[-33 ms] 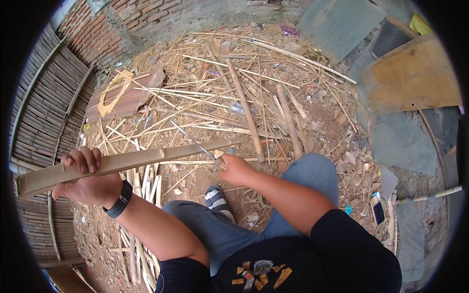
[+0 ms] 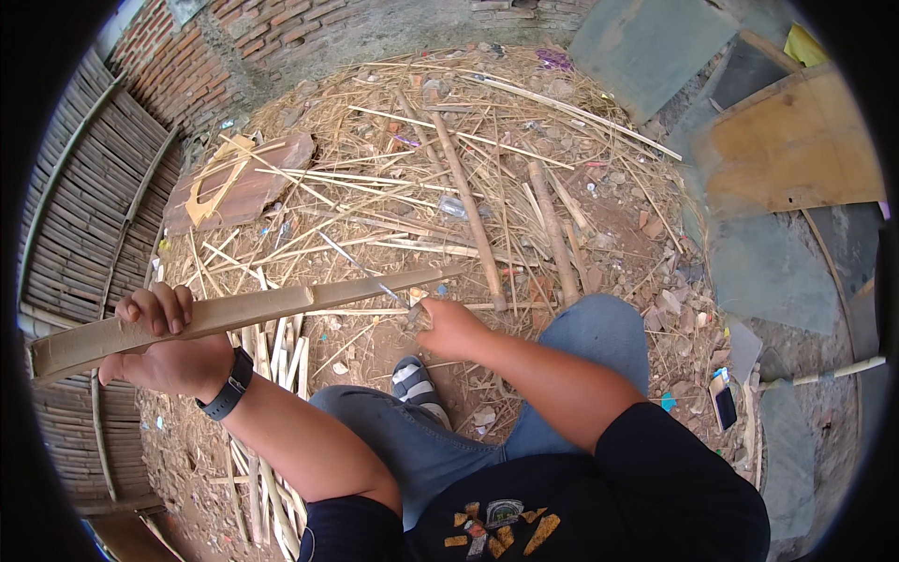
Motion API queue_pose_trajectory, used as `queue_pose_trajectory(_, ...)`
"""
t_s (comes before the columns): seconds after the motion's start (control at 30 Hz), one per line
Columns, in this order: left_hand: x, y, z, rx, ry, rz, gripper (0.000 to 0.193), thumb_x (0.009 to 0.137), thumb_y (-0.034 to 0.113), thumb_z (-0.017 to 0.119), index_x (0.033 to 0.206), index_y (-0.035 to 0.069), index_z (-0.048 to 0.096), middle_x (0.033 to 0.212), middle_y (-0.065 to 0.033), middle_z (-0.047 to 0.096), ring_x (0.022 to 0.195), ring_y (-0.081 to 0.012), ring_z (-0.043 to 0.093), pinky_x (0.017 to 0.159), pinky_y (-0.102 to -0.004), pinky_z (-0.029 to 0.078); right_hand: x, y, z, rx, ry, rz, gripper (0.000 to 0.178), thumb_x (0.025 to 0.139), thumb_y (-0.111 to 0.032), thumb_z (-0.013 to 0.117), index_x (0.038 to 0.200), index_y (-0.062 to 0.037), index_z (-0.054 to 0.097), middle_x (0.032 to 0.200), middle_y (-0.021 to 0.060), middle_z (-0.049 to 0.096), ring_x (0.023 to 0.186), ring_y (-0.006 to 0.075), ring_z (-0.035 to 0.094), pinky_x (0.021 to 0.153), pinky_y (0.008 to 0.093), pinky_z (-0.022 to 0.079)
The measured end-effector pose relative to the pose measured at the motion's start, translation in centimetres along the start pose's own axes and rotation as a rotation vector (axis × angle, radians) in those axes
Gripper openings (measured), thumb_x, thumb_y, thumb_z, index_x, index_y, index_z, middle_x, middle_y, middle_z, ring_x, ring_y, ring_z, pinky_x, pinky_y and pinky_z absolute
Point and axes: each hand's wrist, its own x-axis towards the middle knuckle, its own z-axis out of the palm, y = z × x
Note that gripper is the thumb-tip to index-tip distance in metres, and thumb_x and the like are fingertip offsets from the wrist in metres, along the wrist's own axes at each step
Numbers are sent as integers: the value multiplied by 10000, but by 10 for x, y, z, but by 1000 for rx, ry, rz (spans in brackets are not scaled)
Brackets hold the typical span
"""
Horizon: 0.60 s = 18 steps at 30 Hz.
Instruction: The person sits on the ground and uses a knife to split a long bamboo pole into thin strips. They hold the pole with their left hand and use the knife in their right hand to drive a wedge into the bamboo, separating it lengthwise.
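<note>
At near left, the left hand wraps its fingers around a split bamboo slat. Just right, the right hand, fingers pressed together, grips a knife against it. Farther off, bamboo scraps litter the ground.

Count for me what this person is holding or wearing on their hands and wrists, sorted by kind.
Split bamboo slat, gripped by the left hand: 1
Knife, its handle in the right hand and its thin blade against the slat: 1
Black wristband on the left wrist: 1
Total: 3
</note>
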Motion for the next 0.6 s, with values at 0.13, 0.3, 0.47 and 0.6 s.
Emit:
queue_pose_trajectory(0.13,1,-3,1,45,39,18,777,762,874,324,819,112,465,587,26,380,482,-80,345,467,-206,283,-5,-14,-8,24,-84,-10,388,761,-178,653,1063,42,548,918,271,641,891,414,635,777,466,504)
queue_pose_trajectory(0.3,1,0,4,181,199,48,786,775,878,273,794,115,462,582,22,370,479,-89,336,462,-213,276,13,19,24,63,23,53,387,789,-193,652,1076,36,527,861,264,632,852,403,638,741,462,496)
queue_pose_trajectory(0.47,3,5,-26,259,297,52,797,788,874,210,767,113,447,571,15,354,472,-107,324,454,-223,271,-14,-32,22,158,-205,-9,414,808,-203,667,1108,32,505,804,257,635,780,382,650,677,441,499)
queue_pose_trajectory(0.6,6,0,-11,379,445,82,802,804,856,149,771,105,430,572,8,345,474,-116,317,451,-234,264,8,14,38,70,-49,94,421,805,-209,677,1090,49,505,816,262,634,783,393,647,673,446,489)
